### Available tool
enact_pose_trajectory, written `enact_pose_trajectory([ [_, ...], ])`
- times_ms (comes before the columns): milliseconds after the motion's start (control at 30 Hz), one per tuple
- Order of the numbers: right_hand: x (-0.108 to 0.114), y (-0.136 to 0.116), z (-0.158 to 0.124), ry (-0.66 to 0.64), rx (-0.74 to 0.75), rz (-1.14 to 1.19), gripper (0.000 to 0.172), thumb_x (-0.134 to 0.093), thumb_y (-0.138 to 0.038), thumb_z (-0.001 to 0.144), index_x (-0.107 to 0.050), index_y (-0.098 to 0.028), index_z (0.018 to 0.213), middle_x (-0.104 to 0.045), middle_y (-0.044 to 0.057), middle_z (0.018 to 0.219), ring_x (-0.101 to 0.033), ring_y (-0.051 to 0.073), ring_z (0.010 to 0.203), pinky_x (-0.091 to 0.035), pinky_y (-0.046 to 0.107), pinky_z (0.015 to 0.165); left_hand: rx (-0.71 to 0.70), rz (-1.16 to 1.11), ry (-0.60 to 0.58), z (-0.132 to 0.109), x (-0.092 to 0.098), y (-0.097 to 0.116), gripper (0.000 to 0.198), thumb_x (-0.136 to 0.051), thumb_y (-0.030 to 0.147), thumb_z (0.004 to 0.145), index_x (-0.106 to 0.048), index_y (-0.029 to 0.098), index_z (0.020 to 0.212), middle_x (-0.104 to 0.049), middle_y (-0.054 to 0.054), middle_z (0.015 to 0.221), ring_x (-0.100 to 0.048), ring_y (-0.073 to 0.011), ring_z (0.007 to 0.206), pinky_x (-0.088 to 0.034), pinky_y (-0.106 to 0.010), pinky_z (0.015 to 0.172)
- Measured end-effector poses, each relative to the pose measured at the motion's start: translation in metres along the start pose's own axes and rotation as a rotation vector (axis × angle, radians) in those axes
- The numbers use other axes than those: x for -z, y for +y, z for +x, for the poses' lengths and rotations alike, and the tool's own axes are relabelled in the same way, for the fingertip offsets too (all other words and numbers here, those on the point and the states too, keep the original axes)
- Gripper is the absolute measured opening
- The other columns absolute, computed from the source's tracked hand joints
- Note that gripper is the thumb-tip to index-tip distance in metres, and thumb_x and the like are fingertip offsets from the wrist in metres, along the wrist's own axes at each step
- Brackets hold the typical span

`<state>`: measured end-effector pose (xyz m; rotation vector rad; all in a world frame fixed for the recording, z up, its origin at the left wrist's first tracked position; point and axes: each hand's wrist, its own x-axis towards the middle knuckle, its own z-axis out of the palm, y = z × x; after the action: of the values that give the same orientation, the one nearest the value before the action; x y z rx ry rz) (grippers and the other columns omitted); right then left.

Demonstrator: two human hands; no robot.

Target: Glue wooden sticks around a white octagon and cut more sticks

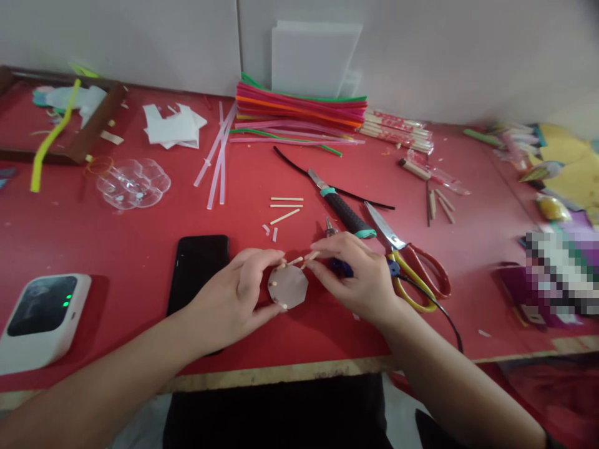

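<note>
My left hand (234,293) pinches a small translucent octagonal plastic piece (288,287) by its edges, just above the red table (116,249). My right hand (360,277) is closed in a pinch on a short wooden stick (309,257) at the piece's upper edge. A second short stick (293,261) lies against the piece next to it. Both hands nearly touch over the piece.
A black phone (199,268) lies left of my hands and a white device with green lights (42,318) at the near left. Scissors (412,262), a craft knife (344,209), loose wooden sticks (286,207), stacked coloured straws (299,109), clear straws (218,156) and a plastic bottle base (133,182) lie behind.
</note>
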<state>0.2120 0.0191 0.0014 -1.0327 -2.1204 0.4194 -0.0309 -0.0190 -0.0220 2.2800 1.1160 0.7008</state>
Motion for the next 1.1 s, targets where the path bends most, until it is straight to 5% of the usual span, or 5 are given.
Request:
enact_pose_trajectory([
  [1100, -0.0015, -0.0006, 0.0009, -0.013, 0.128, -0.050, 0.013, -0.067, -0.011, 0.089, -0.065, -0.020, 0.099, -0.073, 0.005, 0.084, -0.067, 0.018, 0.077, -0.059, 0.032, 0.069, 0.007, 0.044, -0.019, 0.0031, 0.0022, 0.0027, 0.061, -0.072, 0.028, 0.088, -0.041, 0.014, 0.140, -0.062, -0.018, 0.129, -0.062, -0.0313, 0.120, -0.055, -0.048, 0.100],
])
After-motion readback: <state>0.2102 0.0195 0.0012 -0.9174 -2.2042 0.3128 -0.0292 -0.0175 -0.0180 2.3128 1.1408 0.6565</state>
